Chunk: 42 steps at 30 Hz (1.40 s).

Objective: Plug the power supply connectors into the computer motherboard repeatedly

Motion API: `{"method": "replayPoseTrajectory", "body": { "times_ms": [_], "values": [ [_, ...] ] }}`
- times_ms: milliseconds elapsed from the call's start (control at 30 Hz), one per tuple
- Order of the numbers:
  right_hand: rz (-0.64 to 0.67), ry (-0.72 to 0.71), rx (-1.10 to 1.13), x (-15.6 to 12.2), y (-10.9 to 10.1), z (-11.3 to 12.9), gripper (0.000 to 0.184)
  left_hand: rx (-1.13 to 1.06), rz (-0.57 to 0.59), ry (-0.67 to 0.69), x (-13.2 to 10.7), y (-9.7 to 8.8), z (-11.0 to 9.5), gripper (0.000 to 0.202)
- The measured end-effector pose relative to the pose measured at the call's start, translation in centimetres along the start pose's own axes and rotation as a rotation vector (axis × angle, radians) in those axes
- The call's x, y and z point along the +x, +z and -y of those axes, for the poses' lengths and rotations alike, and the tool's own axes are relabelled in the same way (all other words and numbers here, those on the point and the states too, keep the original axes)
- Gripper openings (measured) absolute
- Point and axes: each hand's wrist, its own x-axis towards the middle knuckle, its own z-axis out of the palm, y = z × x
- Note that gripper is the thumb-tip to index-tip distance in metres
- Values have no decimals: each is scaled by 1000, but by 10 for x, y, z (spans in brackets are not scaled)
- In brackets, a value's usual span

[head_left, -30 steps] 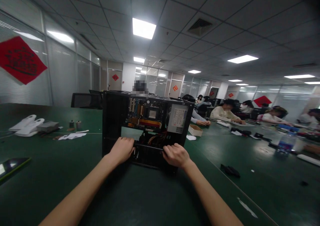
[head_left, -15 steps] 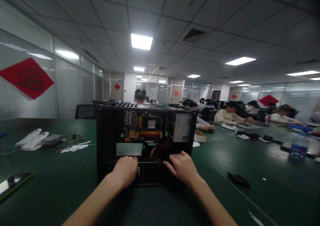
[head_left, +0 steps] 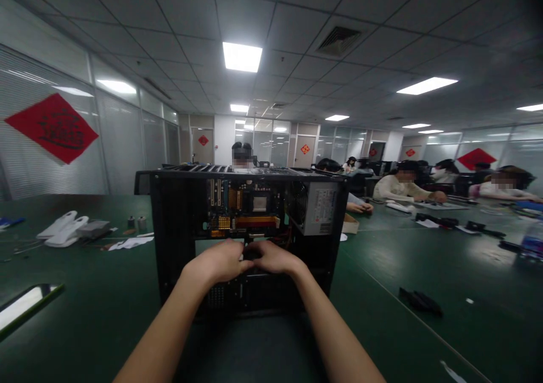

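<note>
A black computer case (head_left: 158,230) stands with its open side towards me on the green table. Inside are a motherboard (head_left: 259,203) and a silver power supply (head_left: 319,209). My left hand (head_left: 224,259) reaches over the lower crossbar (head_left: 275,277) into the case, fingers bent and thumb pointing right. Close beside it, my right hand (head_left: 275,257) curls inward with thumb and forefinger around something dark. Both hands look closed; what they hold is hidden behind the fingers.
On the left lie white objects (head_left: 63,228), crumpled paper (head_left: 131,242) and a phone-like slab (head_left: 31,306). To the right are a small open box (head_left: 350,223), a black cloth-like item (head_left: 421,302) and a water bottle (head_left: 533,240). Several people sit at work farther back.
Both hands have come together from the crossbar's two sides to its middle and now reach deeper into the case. The whole view has shifted slightly, and the case looks nearer.
</note>
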Motion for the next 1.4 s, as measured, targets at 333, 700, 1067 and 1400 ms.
{"method": "replayPoseTrajectory", "body": {
  "times_ms": [333,700,1067,1400],
  "values": [
    [-471,-6,491,0,-30,44,34,-647,-167,145,10,-10,7,26],
    [-524,-123,531,-30,-56,114,35,-865,-141,411,-39,-55,-10,25],
    [-633,-214,97,-34,-52,125,30,-813,-426,396,-25,-40,-18,42],
    [-642,-205,173,-31,-52,116,31,-734,-482,470,-20,-33,-22,40]
  ]
}}
